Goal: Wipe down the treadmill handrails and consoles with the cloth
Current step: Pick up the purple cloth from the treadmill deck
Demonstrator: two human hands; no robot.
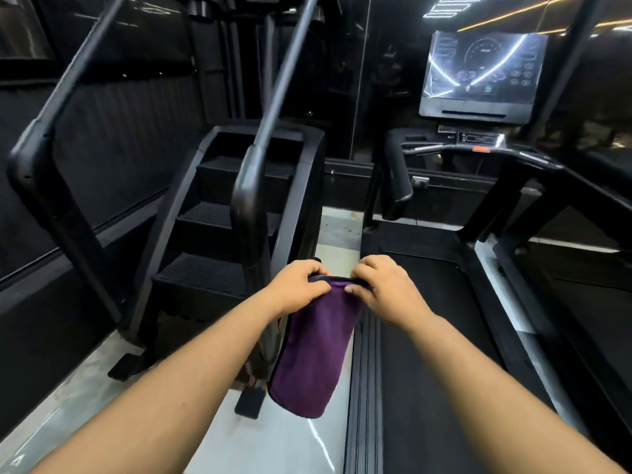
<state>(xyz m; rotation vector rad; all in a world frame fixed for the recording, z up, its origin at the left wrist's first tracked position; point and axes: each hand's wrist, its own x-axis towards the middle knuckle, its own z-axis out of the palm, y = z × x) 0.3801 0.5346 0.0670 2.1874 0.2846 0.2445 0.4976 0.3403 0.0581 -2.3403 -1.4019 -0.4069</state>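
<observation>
A purple cloth [313, 350] hangs folded in front of me, low in the middle of the view. My left hand [297, 285] and my right hand [383, 289] both pinch its top edge, close together. The treadmill stands to the right: its console screen [482, 73] is lit at the upper right, with a small control panel [477, 138] below it. Its left handrail [396, 179] curves down toward me, and its right handrail [581, 186] runs along the right side. The black belt [434, 336] lies under my right arm. Neither hand touches the treadmill.
A black stair-climber machine [219, 213] stands to the left, with steps and two tall handrails [249, 186]. A strip of pale glossy floor [290, 439] runs between the two machines. Dark walls and glass panels close off the back.
</observation>
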